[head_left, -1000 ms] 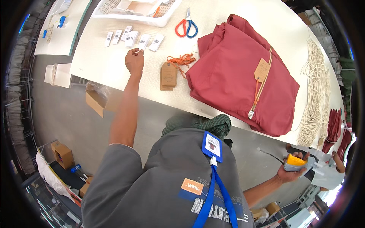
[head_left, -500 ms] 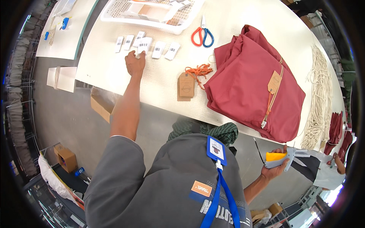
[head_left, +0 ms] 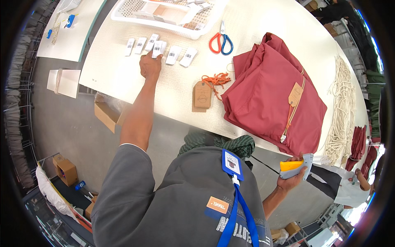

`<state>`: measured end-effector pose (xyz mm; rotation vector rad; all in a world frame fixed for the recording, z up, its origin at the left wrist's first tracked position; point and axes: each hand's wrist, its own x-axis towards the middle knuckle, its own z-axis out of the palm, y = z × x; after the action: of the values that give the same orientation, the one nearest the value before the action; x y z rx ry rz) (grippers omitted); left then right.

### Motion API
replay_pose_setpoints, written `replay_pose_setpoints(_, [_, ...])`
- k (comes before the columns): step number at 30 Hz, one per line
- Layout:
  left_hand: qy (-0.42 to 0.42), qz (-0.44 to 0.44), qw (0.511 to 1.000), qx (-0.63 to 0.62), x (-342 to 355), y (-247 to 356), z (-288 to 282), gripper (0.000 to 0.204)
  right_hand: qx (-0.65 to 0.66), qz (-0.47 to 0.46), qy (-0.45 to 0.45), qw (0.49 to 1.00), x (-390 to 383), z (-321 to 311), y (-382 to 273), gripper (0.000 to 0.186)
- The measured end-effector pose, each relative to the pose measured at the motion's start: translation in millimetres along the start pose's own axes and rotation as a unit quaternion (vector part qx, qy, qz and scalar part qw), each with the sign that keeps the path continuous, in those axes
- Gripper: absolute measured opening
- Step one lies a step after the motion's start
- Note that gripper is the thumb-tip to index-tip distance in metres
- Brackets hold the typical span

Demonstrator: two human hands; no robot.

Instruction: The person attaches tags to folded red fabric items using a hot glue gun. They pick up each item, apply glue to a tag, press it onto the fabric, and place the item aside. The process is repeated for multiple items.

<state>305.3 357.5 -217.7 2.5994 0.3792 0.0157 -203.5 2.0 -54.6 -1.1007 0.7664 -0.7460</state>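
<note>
Left hand (head_left: 150, 67) reached forward, touching a white label stack (head_left: 159, 48) on the tabletop (head_left: 173, 90), grip indiscernible | right hand (head_left: 289, 181) gripped grey-yellow tagging gun (head_left: 291, 166) | gun had moved nearer torso (head_left: 177, 189) since earlier.

Six label stacks (head_left: 173, 55), one tagging gun (head_left: 293, 166), one lanyard (head_left: 233, 206)

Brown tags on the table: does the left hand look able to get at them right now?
Probably yes: the left hand is at a stack of white labels, but nothing appears to stand between it and the brown tags; the orange strings lie mostly beyond them.
</note>
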Motion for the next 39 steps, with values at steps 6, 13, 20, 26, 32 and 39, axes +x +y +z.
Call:
replay_pose_setpoints(6, [0.023, 0.014, 0.999, -0.044, 0, -10, -1, 0.051, 0.012, 0.007, 0.006, 1.000, 2, -5, 7, 0.067])
replay_pose_setpoints(13, [-0.030, 0.070, 0.940, -0.332, -58, 15, -68, 0.042, 0.036, 0.000, -0.037, 0.999, 2, 7, 1, 0.061])
replay_pose_setpoints(20, [-0.432, 0.073, 0.787, -0.434, -210, 131, -93, 0.022, 0.109, 0.089, -0.175, 0.974, 3, 66, 3, 0.059])
replay_pose_setpoints(26, [-0.531, 0.102, 0.706, -0.458, -300, 190, -78, 0.026, 0.263, 0.116, -0.218, 0.933, 12, 107, 6, 0.075])
replay_pose_setpoints(32, [-0.576, 0.125, 0.681, -0.435, -346, 218, -71, 0.032, 0.245, 0.123, -0.179, 0.945, 31, 78, -19, 0.063])
replay_pose_setpoints(39, [-0.561, 0.162, 0.675, -0.451, -401, 249, -66, 0.029, 0.264, 0.132, -0.159, 0.942, 54, 27, -32, 0.063])
